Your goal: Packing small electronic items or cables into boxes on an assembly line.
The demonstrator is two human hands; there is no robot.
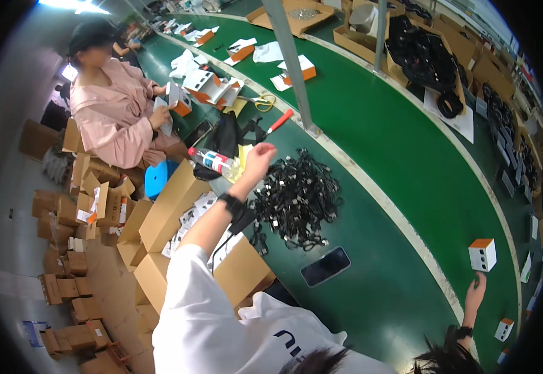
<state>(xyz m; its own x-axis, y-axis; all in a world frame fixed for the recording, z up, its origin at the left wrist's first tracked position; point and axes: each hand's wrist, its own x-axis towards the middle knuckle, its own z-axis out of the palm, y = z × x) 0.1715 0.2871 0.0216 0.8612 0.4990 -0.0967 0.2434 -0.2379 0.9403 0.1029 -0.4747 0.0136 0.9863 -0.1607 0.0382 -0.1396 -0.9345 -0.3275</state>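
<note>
My left hand (260, 163) is above the far left edge of a heap of black cables (299, 199), its fingers curled together. Whether anything small is inside them I cannot make out. A dark watch is on that wrist. Far to the right, my right hand (476, 289) reaches over the green conveyor belt (408, 187), thumb and fingers apart. Its fingertips are at the near side of a small white and orange box (483, 255); I cannot tell whether they touch. A dark-screened phone (326, 267) lies on the table near the heap.
An open carton (240, 268) of white packets stands by my left arm. Beyond are a plastic bottle (215, 162), a red-handled tool (279, 121) and yellow-handled scissors (263, 103). A co-worker in pink (112, 112) holds a box. A metal post (291, 68) rises beside the belt.
</note>
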